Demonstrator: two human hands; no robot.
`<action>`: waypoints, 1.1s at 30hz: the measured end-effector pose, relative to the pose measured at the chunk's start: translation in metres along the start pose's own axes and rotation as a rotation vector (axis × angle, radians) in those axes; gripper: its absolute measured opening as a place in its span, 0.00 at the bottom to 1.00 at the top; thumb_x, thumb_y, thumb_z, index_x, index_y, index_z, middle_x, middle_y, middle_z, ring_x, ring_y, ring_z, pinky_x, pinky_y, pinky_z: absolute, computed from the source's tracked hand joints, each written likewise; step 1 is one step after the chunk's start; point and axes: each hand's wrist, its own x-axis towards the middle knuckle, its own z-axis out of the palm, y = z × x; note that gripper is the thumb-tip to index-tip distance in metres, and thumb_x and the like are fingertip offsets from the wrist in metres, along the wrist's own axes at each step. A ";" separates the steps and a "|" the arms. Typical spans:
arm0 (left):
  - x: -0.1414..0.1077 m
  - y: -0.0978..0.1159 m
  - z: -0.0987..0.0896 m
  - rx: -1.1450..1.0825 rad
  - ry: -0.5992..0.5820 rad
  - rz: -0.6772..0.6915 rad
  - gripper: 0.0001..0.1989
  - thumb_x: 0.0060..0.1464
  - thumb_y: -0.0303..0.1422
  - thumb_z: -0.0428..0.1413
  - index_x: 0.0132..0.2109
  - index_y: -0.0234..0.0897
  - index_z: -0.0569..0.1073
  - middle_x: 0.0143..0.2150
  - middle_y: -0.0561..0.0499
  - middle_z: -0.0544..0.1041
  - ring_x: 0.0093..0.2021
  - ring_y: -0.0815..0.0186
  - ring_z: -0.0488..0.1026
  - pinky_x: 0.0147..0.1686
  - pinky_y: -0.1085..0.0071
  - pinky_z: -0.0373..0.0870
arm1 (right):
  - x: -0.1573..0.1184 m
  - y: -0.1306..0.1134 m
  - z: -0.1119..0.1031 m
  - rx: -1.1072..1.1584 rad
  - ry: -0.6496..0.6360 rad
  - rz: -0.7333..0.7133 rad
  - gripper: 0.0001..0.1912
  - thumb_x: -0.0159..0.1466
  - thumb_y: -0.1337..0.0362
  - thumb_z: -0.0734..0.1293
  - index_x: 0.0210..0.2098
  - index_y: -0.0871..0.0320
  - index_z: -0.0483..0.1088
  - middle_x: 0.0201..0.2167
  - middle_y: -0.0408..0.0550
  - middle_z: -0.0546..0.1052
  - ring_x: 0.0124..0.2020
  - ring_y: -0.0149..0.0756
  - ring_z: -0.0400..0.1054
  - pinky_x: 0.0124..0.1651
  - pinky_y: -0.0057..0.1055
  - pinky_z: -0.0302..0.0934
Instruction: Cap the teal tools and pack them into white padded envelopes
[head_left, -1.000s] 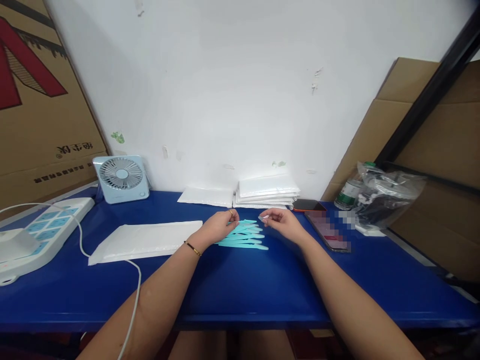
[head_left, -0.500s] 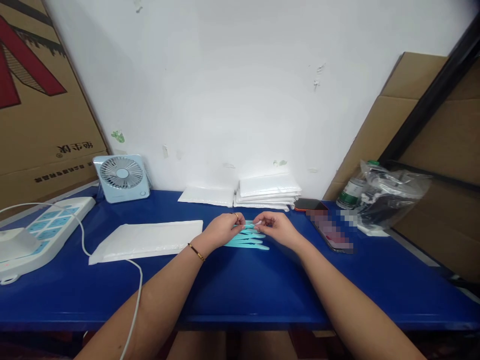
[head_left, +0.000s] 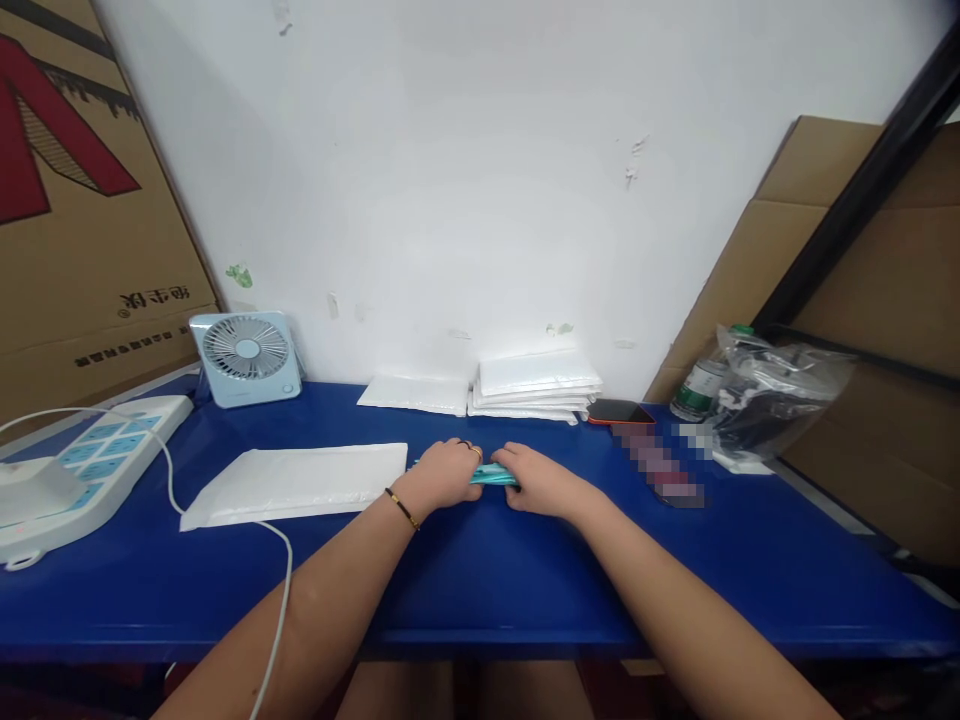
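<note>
A bundle of thin turquoise plastic sticks [head_left: 493, 474] lies between my two hands over the middle of the blue table. My left hand [head_left: 448, 471], with a ring and a dark bracelet, is closed around the bundle's left part. From the other side my right hand [head_left: 538, 479] grips the right end, fingers on top and thumb towards me. Only a short middle stretch shows; the rest is covered by my fingers. To the left of my left hand lies a flat white padded mailer [head_left: 300, 482].
White mailers [head_left: 536, 375] are stacked against the wall. A blue fan [head_left: 247, 358] and a power strip [head_left: 112, 455] stand left, and a white cable [head_left: 283, 580] crosses my left forearm. Right are a phone [head_left: 621, 412], a bottle [head_left: 699, 388] and a clear plastic bag [head_left: 787, 395].
The turquoise sticks were fanned out on the table with my fingertips pinching at their far side. Now they are gathered into a narrow bundle, and both hands have closed around it.
</note>
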 end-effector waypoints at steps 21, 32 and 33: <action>0.005 0.050 0.000 -0.980 0.308 -0.070 0.06 0.48 0.31 0.53 0.27 0.33 0.67 0.25 0.50 0.73 0.28 0.66 0.70 0.29 0.72 0.67 | 0.009 -0.077 -0.086 0.039 0.289 -0.100 0.12 0.66 0.64 0.57 0.31 0.59 0.69 0.29 0.47 0.71 0.32 0.34 0.65 0.36 0.29 0.56; -0.001 0.052 0.001 -0.391 0.150 -0.076 0.12 0.47 0.38 0.53 0.33 0.33 0.71 0.33 0.44 0.77 0.34 0.57 0.74 0.33 0.66 0.69 | -0.046 -0.065 -0.070 -0.342 0.311 -0.030 0.31 0.50 0.55 0.71 0.51 0.58 0.64 0.53 0.58 0.67 0.57 0.53 0.54 0.58 0.46 0.46; -0.004 0.057 -0.002 -0.290 0.121 -0.075 0.11 0.45 0.37 0.54 0.33 0.34 0.72 0.32 0.44 0.77 0.34 0.55 0.75 0.32 0.65 0.69 | -0.050 -0.068 -0.065 -0.419 0.248 0.003 0.30 0.49 0.58 0.71 0.50 0.60 0.64 0.50 0.59 0.69 0.56 0.54 0.56 0.58 0.48 0.45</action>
